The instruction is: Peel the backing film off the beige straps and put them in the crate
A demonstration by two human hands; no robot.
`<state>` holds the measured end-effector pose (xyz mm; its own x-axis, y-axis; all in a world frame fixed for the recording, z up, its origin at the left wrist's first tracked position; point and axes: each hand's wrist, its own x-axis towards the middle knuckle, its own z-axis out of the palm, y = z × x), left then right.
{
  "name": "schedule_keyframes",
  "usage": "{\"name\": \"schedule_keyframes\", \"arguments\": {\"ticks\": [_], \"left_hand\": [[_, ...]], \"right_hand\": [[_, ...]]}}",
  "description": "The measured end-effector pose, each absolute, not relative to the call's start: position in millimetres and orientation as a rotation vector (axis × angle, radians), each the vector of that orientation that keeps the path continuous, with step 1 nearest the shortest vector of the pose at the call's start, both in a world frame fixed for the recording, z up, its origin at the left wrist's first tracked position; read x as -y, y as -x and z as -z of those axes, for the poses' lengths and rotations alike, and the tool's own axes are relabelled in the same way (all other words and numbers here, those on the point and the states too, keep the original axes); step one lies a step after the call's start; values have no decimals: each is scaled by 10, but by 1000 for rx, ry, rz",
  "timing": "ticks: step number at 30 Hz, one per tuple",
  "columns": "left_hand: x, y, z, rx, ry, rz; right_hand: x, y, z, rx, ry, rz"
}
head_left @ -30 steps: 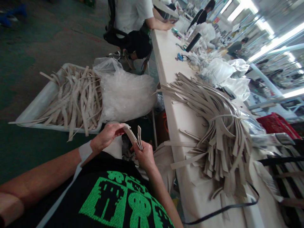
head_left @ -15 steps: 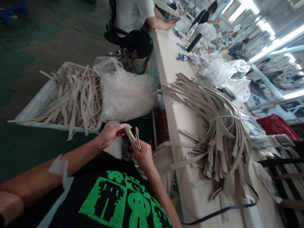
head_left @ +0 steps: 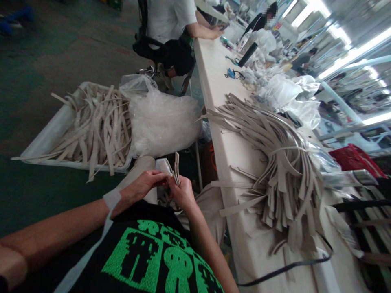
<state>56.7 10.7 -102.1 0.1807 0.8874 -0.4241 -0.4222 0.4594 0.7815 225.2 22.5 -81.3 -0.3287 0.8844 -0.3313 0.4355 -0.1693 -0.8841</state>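
Observation:
In the head view my right hand is closed around a few flat beige strips, whose short ends stick up above the fingers. My left hand pinches at the same spot, by a thin white film piece that lies against one strip. Its fingertips touch or nearly touch the right thumb, so what exactly they grip is partly hidden. A long pale ribbon of film clings to my left forearm and hangs down over the black shirt.
A white tub full of loose beige strips stands on the floor, left, beside a stuffed clear plastic bag. On the table at right lies a big tied bundle of strips. A seated person is at the far end.
My left hand has moved right and down, from the film's upper end to beside my right hand. The ribbon on my left forearm has shifted toward the wrist.

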Motion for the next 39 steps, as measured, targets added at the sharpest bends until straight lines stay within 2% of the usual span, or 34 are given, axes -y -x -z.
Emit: {"name": "schedule_keyframes", "arguments": {"ticks": [4,6,18,27,33,39], "left_hand": [[-203,-399,973,-1034,-404,-1232],[-273,-228,929,-1099,-298,-1370],[-144,118,946,-1121,-326,-1308],[-94,-179,907,-802,-318,-1177],[-276,188,864,-912,-233,-1437],[-218,176,806,-879,-298,-1365]], "right_hand": [[-282,-2202,682,1631,1373,-1809],[-271,-2215,629,1649,1363,-1854],[-181,-2258,556,1978,1414,-1573],[-389,-1984,583,1917,1408,-1537],[-483,-1978,545,1924,1341,-1720],[-505,-1731,533,1904,1389,-1656]]}}
